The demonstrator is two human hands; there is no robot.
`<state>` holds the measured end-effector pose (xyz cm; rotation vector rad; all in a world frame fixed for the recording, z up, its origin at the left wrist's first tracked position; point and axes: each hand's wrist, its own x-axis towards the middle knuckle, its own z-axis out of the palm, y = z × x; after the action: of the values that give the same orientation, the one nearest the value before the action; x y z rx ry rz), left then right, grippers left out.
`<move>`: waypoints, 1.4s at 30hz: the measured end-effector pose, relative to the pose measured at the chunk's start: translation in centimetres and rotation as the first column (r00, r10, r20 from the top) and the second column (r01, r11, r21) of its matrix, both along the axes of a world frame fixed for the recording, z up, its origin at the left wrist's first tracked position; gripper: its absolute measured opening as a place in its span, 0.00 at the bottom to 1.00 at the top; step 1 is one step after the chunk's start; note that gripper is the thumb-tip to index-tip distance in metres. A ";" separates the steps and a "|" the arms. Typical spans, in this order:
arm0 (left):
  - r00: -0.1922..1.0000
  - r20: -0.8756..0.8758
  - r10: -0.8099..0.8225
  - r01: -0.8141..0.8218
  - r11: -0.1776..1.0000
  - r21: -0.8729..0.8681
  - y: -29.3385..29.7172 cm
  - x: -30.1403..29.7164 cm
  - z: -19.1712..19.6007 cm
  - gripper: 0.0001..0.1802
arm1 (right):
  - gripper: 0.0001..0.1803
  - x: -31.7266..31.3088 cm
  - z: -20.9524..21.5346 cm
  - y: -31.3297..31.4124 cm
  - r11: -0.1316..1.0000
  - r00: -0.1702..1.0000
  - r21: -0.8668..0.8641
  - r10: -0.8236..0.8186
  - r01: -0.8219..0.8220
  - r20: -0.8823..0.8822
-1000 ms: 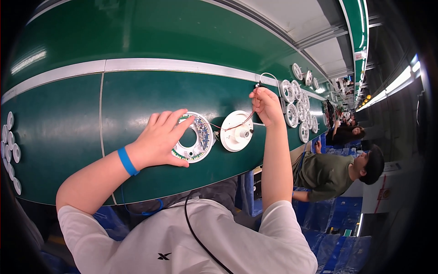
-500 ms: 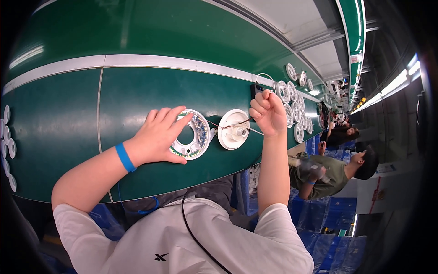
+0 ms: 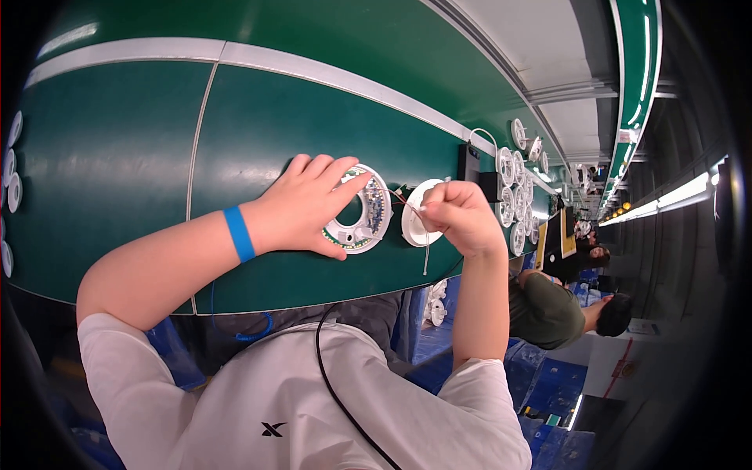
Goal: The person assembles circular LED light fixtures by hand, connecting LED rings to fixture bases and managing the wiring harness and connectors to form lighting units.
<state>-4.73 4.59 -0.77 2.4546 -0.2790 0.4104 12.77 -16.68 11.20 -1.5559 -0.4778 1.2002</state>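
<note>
In the head view, the left hand [image 3: 301,205] is spread wide over the white ring-shaped plastic housing with a circuit board inside [image 3: 379,205]; it holds this by the rim, the long fingers on the far side and the thumb on the near side. The housing lies on the smooth dark green counter [image 3: 117,157], between the silver metal rail [image 3: 313,84] at the far side and the counter's front edge, well apart from both.

The right hand [image 3: 470,215] is closed narrow, with thumb and forefinger pinching the thin red and dark wires [image 3: 403,199] which come from the housing side. This hand is in front of the white round plastic disc [image 3: 415,229] and covers part of it. A narrow strip of green surface separates disc and housing.

To the right, the black box-shaped device [image 3: 468,163] and a group of white plastic rings [image 3: 505,166] limit the room. To the left, a wide green stretch, crossed by a seam, reaches to the small white discs [image 3: 15,192] at the left end.
</note>
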 end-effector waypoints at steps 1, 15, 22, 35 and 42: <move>1.000 -0.006 0.009 -0.009 1.000 -0.009 0.0 -0.1 -0.1 0.62 | 0.05 -0.8 -0.2 0.6 0.977 0.981 -0.214 0.039 0.003 0.192; 0.995 0.043 0.091 -0.091 0.996 0.010 -1.1 -0.3 -1.2 0.60 | 0.08 -2.3 -5.1 5.0 0.843 0.508 -0.532 0.427 0.075 0.748; 0.990 0.075 0.120 -0.124 0.992 0.040 -1.3 -0.4 -1.7 0.60 | 0.09 -1.7 -5.1 5.4 0.812 0.582 -0.581 0.448 0.053 0.679; 0.987 0.089 0.132 -0.138 0.988 0.062 -1.5 -0.3 -1.8 0.58 | 0.08 -2.8 -5.3 7.1 0.754 0.460 -0.653 0.554 0.076 0.694; 0.988 0.083 0.127 -0.132 0.990 0.048 -1.4 -0.2 -2.0 0.57 | 0.09 -3.2 -4.2 7.2 0.718 0.387 -0.687 0.604 0.116 0.697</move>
<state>-4.94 3.17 -2.81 2.5206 -0.1660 0.5644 9.55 -9.49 6.99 -2.8691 -1.1573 0.5989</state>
